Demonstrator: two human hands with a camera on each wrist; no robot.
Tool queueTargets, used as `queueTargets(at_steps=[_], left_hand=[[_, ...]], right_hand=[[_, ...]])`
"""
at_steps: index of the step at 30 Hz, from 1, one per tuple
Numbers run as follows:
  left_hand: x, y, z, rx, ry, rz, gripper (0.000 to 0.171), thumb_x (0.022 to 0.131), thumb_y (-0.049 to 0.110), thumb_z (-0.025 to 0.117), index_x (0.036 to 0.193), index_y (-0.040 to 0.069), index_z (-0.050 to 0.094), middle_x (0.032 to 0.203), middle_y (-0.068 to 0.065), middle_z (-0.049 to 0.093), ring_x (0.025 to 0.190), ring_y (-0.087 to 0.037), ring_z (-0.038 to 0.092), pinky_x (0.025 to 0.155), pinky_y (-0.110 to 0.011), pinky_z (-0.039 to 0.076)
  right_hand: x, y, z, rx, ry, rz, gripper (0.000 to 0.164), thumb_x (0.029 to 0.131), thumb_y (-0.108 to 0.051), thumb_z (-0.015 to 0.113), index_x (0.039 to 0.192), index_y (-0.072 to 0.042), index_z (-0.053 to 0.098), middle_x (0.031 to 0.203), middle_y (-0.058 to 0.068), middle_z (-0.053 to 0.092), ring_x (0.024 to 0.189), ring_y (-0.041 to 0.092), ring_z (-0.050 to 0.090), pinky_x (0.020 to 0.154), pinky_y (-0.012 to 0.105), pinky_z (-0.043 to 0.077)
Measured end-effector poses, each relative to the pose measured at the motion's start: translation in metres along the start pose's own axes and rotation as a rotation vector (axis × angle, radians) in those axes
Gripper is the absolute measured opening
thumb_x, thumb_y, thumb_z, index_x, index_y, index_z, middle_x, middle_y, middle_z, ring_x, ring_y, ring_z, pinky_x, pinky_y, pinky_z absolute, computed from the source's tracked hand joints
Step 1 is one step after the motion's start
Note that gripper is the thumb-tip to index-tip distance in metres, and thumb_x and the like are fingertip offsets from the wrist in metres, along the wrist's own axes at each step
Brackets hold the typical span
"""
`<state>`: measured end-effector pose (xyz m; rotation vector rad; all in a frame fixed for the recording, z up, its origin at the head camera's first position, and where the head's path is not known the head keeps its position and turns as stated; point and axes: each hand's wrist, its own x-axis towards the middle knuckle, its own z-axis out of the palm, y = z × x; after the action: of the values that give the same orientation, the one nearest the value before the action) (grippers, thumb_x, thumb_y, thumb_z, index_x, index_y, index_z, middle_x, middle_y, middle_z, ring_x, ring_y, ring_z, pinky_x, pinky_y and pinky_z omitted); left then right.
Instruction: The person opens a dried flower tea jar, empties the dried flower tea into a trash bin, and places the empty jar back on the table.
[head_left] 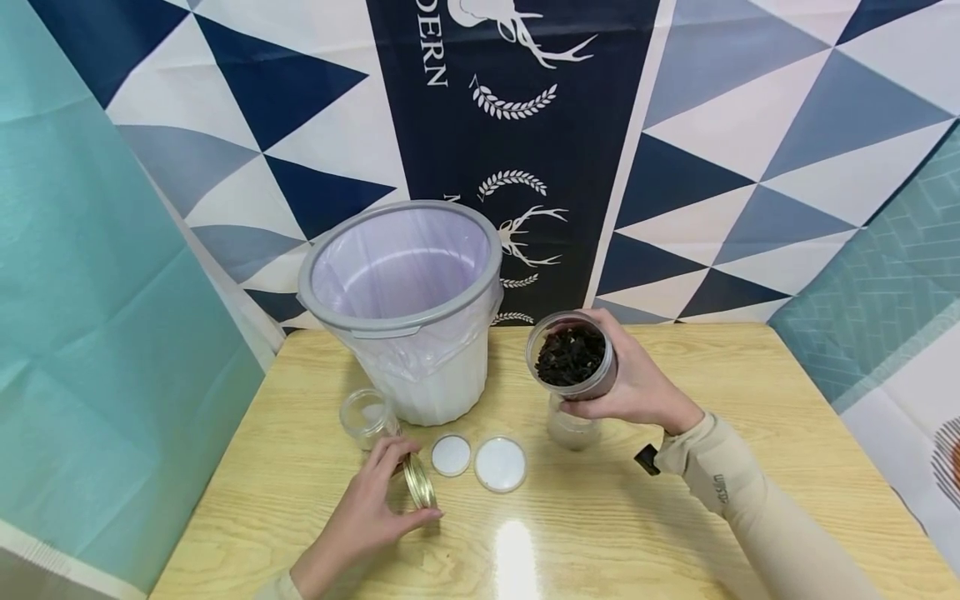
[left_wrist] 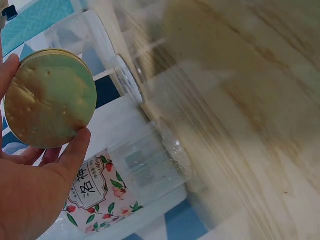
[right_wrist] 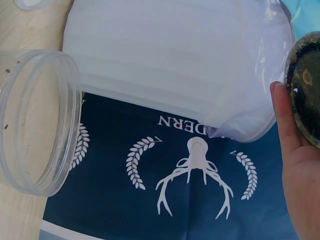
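My left hand pinches a round gold lid by its edge, thumb on one side and fingers on the other. The lid stands tilted on edge in the head view; its gold face shows in the left wrist view. Just beyond that hand is a clear jar, whose flowered label shows in the left wrist view. My right hand grips a clear jar full of dark dried pieces, raised and tipped toward me. Below it stands another clear jar, open at the top.
A lined white bin with a grey rim stands at the back of the wooden table. Two round white-centred lids lie between my hands. Near my right sleeve is a small black object. Patterned cloth hangs behind.
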<state>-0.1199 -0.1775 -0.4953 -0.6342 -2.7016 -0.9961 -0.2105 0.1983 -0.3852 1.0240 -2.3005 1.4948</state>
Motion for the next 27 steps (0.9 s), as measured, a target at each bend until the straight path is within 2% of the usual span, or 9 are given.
queueTargets(at_steps=[7, 14, 22, 27], left_hand=[[-0.001, -0.004, 0.006, -0.004, -0.013, -0.001, 0.086, 0.066, 0.041, 0.097, 0.135, 0.009, 0.058, 0.135, 0.001, 0.053, 0.124, -0.024, 0.06, 0.099, -0.046, 0.057], [-0.002, -0.01, 0.012, -0.004, -0.025, -0.041, 0.086, 0.066, 0.038, 0.098, 0.135, 0.009, 0.056, 0.136, -0.001, 0.052, 0.128, -0.025, 0.058, 0.103, -0.046, 0.055], [0.0, -0.017, 0.017, 0.019, -0.041, -0.035, 0.09, 0.067, 0.038, 0.096, 0.139, 0.004, 0.053, 0.136, -0.003, 0.05, 0.127, -0.026, 0.058, 0.104, -0.045, 0.055], [-0.001, -0.018, 0.016, 0.029, -0.063, -0.072, 0.092, 0.069, 0.04, 0.095, 0.142, 0.004, 0.052, 0.14, -0.009, 0.05, 0.125, -0.031, 0.06, 0.101, -0.049, 0.056]], right_hand=[[0.001, -0.001, 0.001, 0.027, 0.014, -0.052, 0.102, 0.054, 0.006, 0.095, 0.143, -0.003, 0.047, 0.134, 0.004, 0.062, 0.121, 0.008, 0.059, 0.106, 0.018, 0.042], [0.002, -0.006, 0.001, 0.029, 0.007, -0.037, 0.099, 0.056, 0.007, 0.095, 0.142, -0.002, 0.045, 0.136, -0.005, 0.06, 0.123, 0.008, 0.058, 0.107, 0.019, 0.043], [0.002, -0.005, 0.002, 0.04, 0.024, -0.071, 0.103, 0.053, 0.009, 0.093, 0.144, -0.002, 0.046, 0.135, 0.003, 0.061, 0.122, 0.009, 0.059, 0.105, 0.018, 0.043], [0.001, -0.006, 0.001, 0.043, 0.024, -0.071, 0.103, 0.054, 0.009, 0.093, 0.145, -0.003, 0.045, 0.136, 0.002, 0.06, 0.123, 0.009, 0.058, 0.105, 0.018, 0.043]])
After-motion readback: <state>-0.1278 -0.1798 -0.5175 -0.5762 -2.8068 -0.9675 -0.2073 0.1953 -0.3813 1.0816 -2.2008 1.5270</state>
